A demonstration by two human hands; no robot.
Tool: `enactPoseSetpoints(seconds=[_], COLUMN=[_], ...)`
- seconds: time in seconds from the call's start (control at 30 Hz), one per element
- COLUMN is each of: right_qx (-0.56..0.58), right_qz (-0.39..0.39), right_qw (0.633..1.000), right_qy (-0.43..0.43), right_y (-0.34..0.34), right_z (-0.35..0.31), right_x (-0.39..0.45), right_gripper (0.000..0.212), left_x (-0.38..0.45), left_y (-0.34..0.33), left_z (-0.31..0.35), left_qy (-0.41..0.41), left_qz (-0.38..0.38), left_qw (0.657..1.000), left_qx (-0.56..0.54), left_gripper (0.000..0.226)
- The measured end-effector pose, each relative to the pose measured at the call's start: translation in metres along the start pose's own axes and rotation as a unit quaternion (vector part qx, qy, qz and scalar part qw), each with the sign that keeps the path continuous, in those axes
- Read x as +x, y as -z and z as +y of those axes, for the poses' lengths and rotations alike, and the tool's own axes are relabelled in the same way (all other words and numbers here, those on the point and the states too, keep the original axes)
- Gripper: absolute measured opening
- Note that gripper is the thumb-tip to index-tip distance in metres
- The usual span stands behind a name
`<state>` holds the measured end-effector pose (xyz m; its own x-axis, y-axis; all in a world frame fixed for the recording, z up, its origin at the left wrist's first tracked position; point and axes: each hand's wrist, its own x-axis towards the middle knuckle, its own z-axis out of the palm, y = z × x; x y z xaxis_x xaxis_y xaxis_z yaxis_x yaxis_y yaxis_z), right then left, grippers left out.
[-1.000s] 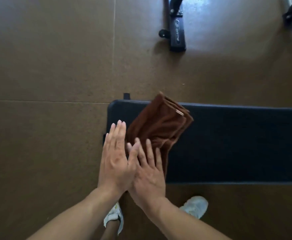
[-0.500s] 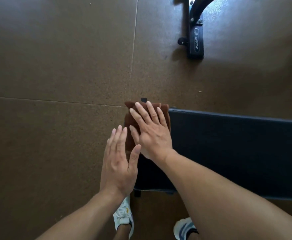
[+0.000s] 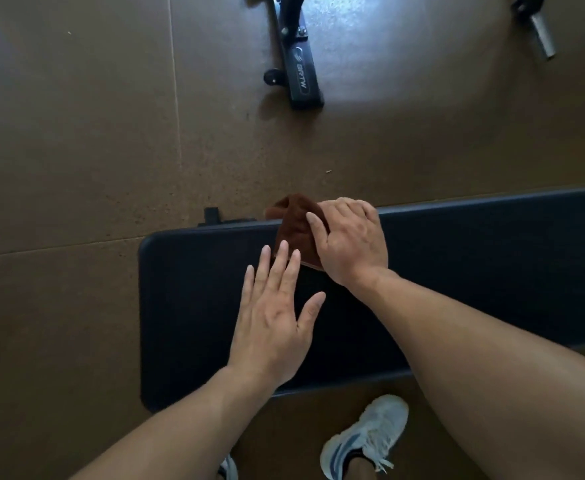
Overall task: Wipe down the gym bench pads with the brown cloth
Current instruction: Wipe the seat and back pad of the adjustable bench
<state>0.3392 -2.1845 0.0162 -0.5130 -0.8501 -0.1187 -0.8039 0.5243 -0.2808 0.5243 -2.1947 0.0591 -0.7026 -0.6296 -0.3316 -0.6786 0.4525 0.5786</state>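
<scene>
Right hand (image 3: 348,242): clamped on brown cloth (image 3: 296,230), at counter pad (image 3: 492,265) far edge.
Left hand (image 3: 273,317): fingers apart, flat, just beside cloth.

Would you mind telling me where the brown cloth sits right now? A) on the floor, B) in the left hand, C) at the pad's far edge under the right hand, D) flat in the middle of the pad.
C: the brown cloth lies over the bench pad's far edge, with the right hand on it; the left hand is spread open beside it.
</scene>
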Motion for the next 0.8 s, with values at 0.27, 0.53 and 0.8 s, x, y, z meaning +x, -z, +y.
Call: enactPoseSetpoints(seconds=[0.27,0.53,0.8], right_qx=[-0.011,-0.030,0.003], right_qz=[0.022,0.041,0.051], right_qw=[0.994,0.991,0.987], right_qy=[-0.109,-0.127,-0.155], right_y=[0.059,0.107,0.128], right_z=[0.192,0.349,0.438], right_x=[-0.011,-0.023,-0.047], right_gripper=[0.051,0.054,0.054], left_x=[0.045,0.089,0.122], left_y=[-0.077,-0.165,-0.202], left_z=[0.107,0.216,0.277], left_qy=[-0.069,-0.129,-0.103], left_qz=[-0.035,-0.026,-0.066], left_qw=[0.995,0.981,0.959], left_qx=[0.069,0.145,0.254], left_gripper=[0.072,0.069,0.088])
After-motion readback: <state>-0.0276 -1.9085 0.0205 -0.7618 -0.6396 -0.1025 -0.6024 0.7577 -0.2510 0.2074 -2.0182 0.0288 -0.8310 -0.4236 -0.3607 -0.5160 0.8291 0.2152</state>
